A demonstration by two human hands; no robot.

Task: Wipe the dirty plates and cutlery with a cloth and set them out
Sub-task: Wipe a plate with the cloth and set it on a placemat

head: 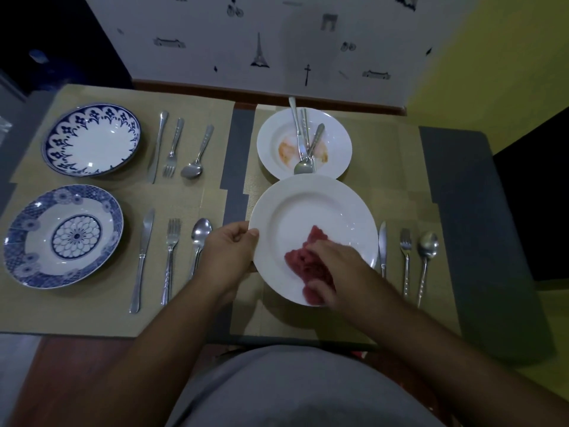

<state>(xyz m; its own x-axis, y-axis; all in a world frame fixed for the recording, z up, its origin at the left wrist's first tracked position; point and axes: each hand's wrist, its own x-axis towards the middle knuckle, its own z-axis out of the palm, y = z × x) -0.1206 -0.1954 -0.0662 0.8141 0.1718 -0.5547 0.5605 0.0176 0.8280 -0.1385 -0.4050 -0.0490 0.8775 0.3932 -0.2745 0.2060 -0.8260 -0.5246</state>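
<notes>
On the head camera, my left hand pinches the white plate by its left rim, thumb on top, over the near right mat. My right hand curls round the bunched red cloth on the plate's near side. I'd hold the rim firm and sweep circles outward, clear of the dirty plate just behind.

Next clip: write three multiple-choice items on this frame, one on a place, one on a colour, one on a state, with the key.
1. The used cutlery lies: A) in the stained far plate; B) in a sink; C) on the floor.
2. The cloth is: A) blue; B) red; C) yellow.
3. The left hand: A) grips the near white plate by its rim; B) hangs idle; C) holds a cup.
Key: A, it crosses the orange smears; B, a red wad under the right hand; A, the thumb lies over the rim.
</notes>
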